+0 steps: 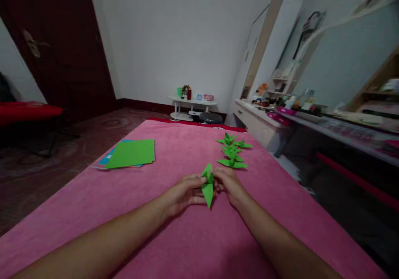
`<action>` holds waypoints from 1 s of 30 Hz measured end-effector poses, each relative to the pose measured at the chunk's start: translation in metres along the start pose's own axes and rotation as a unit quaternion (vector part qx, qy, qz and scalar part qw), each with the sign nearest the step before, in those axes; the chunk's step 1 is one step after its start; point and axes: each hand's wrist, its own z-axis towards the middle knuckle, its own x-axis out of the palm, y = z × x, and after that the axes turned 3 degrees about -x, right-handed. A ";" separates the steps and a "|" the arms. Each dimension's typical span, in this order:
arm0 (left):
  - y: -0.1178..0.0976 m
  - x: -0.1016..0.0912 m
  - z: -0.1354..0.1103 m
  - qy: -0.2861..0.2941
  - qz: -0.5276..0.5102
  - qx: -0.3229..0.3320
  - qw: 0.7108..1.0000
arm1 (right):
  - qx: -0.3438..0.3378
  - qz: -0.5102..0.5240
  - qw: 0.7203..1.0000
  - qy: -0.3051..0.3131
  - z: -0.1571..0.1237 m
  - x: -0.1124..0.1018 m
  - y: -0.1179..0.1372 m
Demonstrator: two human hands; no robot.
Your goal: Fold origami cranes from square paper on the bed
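Left hand (183,194) and right hand (229,185) pinch folded green paper (208,191), fingers (198,187) narrow at its top. Looks light, flimsy, crease-prone; hold by edges. Folded pieces (232,152) just beyond it.

A home bedroom: pink bed cover (174,237), cluttered dressing table (258,121), wooden door (62,55).

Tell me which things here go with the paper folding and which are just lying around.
Part of the folding: green paper piece held between left hand and right hand; row of folded green pieces; stack of green sheets.
Lying about: small white table with bottles; cluttered dresser; red seat.
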 end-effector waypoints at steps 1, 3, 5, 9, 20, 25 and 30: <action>0.002 0.000 0.000 -0.012 -0.002 0.011 1.000 | 0.006 0.003 1.000 0.009 -0.001 0.002 -0.001; 0.004 0.000 0.001 -0.039 -0.001 0.028 0.999 | 0.010 0.000 1.000 0.022 -0.002 0.004 -0.003; 0.006 -0.001 0.002 -0.071 0.005 0.038 0.997 | 0.002 -0.014 0.999 0.030 -0.001 0.004 -0.003; 0.006 -0.005 0.003 -0.142 0.026 0.042 0.989 | -0.068 -0.064 0.996 0.005 0.000 -0.002 0.006; 0.008 -0.013 0.001 -0.156 0.063 0.036 0.985 | -0.301 -0.301 0.905 0.007 -0.013 0.009 0.030; 0.005 -0.010 -0.003 -0.144 0.062 0.020 0.987 | -0.381 -0.341 0.859 0.000 -0.012 0.004 0.026; 0.001 -0.009 -0.005 -0.111 0.056 0.004 0.992 | -0.514 -0.421 0.747 0.013 -0.017 -0.003 0.030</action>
